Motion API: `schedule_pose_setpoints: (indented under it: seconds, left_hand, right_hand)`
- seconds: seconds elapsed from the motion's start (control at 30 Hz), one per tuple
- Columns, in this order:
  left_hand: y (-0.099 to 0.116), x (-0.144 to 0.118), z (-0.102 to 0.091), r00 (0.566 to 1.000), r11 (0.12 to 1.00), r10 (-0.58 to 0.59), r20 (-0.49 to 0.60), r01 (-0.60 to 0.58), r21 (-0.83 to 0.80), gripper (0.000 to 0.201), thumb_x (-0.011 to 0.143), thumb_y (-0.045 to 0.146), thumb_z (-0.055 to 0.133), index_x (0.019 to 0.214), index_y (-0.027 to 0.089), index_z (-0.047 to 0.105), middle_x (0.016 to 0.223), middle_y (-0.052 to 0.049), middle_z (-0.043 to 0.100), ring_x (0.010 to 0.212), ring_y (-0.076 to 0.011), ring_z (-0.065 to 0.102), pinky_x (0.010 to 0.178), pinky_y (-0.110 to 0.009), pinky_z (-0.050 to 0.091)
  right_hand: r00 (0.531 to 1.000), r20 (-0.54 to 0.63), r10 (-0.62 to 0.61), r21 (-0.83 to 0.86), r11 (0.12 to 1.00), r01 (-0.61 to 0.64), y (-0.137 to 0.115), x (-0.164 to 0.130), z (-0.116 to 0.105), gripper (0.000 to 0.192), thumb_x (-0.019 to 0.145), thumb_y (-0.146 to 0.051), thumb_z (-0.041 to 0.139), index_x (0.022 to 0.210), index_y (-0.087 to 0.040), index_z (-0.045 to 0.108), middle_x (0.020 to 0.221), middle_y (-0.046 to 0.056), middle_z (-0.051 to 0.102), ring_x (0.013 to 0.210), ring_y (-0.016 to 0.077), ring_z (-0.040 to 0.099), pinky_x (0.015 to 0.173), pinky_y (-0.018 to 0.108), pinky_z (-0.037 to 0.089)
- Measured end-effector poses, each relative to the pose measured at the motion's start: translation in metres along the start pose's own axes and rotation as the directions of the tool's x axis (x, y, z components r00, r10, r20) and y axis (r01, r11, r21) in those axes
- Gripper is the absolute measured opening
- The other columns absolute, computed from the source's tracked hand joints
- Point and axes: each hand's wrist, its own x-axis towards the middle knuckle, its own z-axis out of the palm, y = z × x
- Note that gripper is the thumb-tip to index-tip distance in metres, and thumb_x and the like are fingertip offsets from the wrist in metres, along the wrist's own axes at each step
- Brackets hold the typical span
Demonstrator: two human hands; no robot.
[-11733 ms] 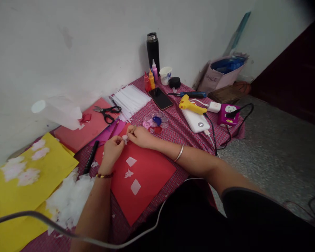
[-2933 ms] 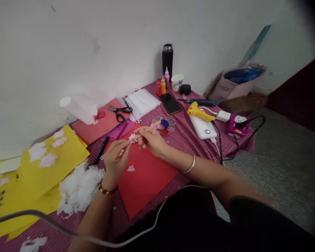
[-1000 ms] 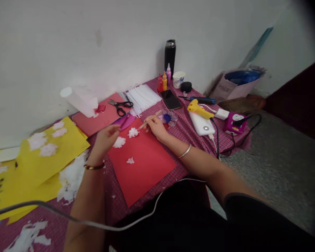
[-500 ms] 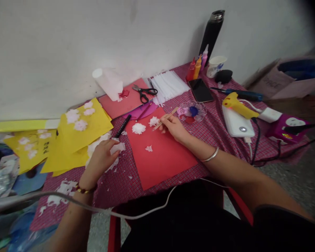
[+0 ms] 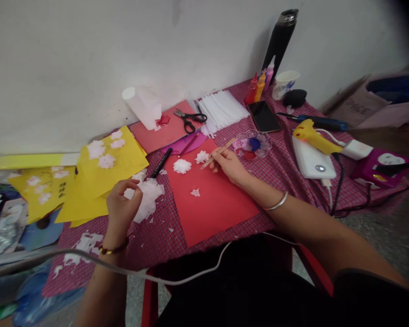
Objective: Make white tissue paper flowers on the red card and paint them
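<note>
My right hand (image 5: 226,164) grips a flat wooden craft stick (image 5: 229,144), slanted over the red sheet of paper (image 5: 211,213). The stick's lower end is beside a small white crumpled paper flower (image 5: 202,157). Another white paper flower (image 5: 182,166) lies to its left, and a pinkish torn scrap (image 5: 195,192) lies lower on the sheet. My left hand (image 5: 122,202) is held above the left part of the table, thumb and forefinger curled together in a pinch. Whatever is between them is too small to tell. A pile of torn white paper (image 5: 150,200) lies just beside it.
A black marker (image 5: 162,162), scissors (image 5: 189,120) and yellow sheets with pink flowers (image 5: 122,154) lie behind and left. On the right are a paint palette (image 5: 261,143), phone (image 5: 264,116), power bank (image 5: 313,159) and yellow glue gun (image 5: 316,137). A white cable (image 5: 177,281) crosses in front.
My left hand has drawn back leftward from the torn paper, and its spread fingers have curled into a pinch. My right hand and the craft stick have hardly moved.
</note>
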Motion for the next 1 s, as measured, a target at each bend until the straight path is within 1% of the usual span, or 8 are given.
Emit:
schedule_pose_setpoints:
  seconds: [0.13,0.2,0.3,0.43,0.6,0.7,0.83,1.0]
  left_hand:
    - [0.007,-0.002,0.000,0.969,0.888,-0.231,0.090,0.247,-0.387,0.007,0.074,0.028,0.064,0.072,0.021,0.061,0.079,-0.003,0.069,0.075,-0.0189,0.065,0.077,-0.033,0.053]
    - [0.006,-0.003,0.000,0.970,0.902,-0.209,0.127,0.241,-0.358,0.011,0.075,0.032,0.066,0.075,0.021,0.062,0.076,-0.002,0.068,0.071,-0.0186,0.064,0.072,-0.032,0.052]
    - [0.000,-0.009,0.002,0.975,1.000,0.023,0.223,-0.025,0.006,0.020,0.074,0.035,0.067,0.089,0.022,0.067,0.090,-0.006,0.072,0.089,-0.0259,0.065,0.085,-0.039,0.050]
    - [-0.011,-0.024,0.010,0.909,0.858,0.206,0.362,-0.346,0.381,0.035,0.076,0.029,0.065,0.110,0.021,0.065,0.124,-0.014,0.065,0.117,-0.0347,0.056,0.103,-0.052,0.038]
    - [-0.011,-0.032,0.005,0.980,0.935,0.189,0.070,-0.201,0.291,0.015,0.083,0.030,0.060,0.076,0.018,0.067,0.103,-0.012,0.070,0.103,-0.0289,0.061,0.097,-0.046,0.042]
    - [0.002,-0.028,-0.007,0.998,0.995,-0.067,-0.015,0.066,-0.076,0.018,0.080,0.036,0.067,0.074,0.019,0.068,0.082,-0.003,0.068,0.083,-0.0201,0.061,0.081,-0.034,0.047]
    - [0.025,-0.017,-0.001,0.908,0.651,-0.345,0.240,0.415,-0.636,0.020,0.072,0.035,0.077,0.073,0.018,0.067,0.066,0.003,0.061,0.059,-0.0097,0.054,0.059,-0.021,0.044]
    - [0.056,0.000,0.046,0.827,0.313,-0.307,0.470,0.554,-0.771,0.027,0.057,0.027,0.088,0.071,0.015,0.068,0.064,0.003,0.065,0.054,-0.0067,0.056,0.054,-0.017,0.046]
  right_hand:
    - [1.000,0.008,0.003,-0.005,1.000,-0.003,-0.001,0.000,0.000,0.023,0.088,-0.035,0.061,0.074,-0.019,0.055,0.053,-0.003,0.061,0.042,0.0083,0.052,0.042,0.019,0.043]
    - [1.000,0.006,0.003,-0.005,1.000,-0.003,-0.001,0.000,-0.001,0.022,0.089,-0.034,0.061,0.074,-0.019,0.055,0.053,-0.003,0.060,0.042,0.0084,0.052,0.042,0.019,0.043]
    - [1.000,0.004,0.001,0.000,1.000,-0.001,-0.001,0.000,-0.001,0.022,0.089,-0.033,0.060,0.074,-0.018,0.055,0.054,-0.003,0.060,0.043,0.0087,0.052,0.042,0.020,0.043]
    - [1.000,0.021,-0.001,-0.008,1.000,0.001,0.000,0.000,0.000,0.023,0.090,-0.033,0.059,0.073,-0.018,0.054,0.054,-0.003,0.060,0.042,0.0081,0.052,0.041,0.019,0.042]
    - [1.000,0.031,0.002,-0.020,1.000,-0.001,0.002,0.001,-0.001,0.025,0.087,-0.037,0.061,0.073,-0.017,0.054,0.053,-0.003,0.060,0.041,0.0070,0.051,0.041,0.018,0.042]
    - [0.999,0.036,-0.010,-0.001,1.000,0.010,0.003,0.001,-0.001,0.026,0.085,-0.039,0.062,0.074,-0.017,0.055,0.053,-0.003,0.060,0.041,0.0076,0.052,0.040,0.018,0.042]
    - [0.999,0.039,-0.021,0.035,0.999,0.019,0.002,0.000,0.000,0.030,0.081,-0.045,0.067,0.077,-0.017,0.056,0.054,-0.003,0.062,0.043,0.0081,0.053,0.041,0.019,0.043]
    - [0.990,0.076,-0.121,0.107,0.988,0.112,-0.013,-0.010,0.007,0.038,0.076,-0.055,0.070,0.082,-0.019,0.057,0.061,-0.002,0.067,0.045,0.0086,0.055,0.043,0.020,0.045]
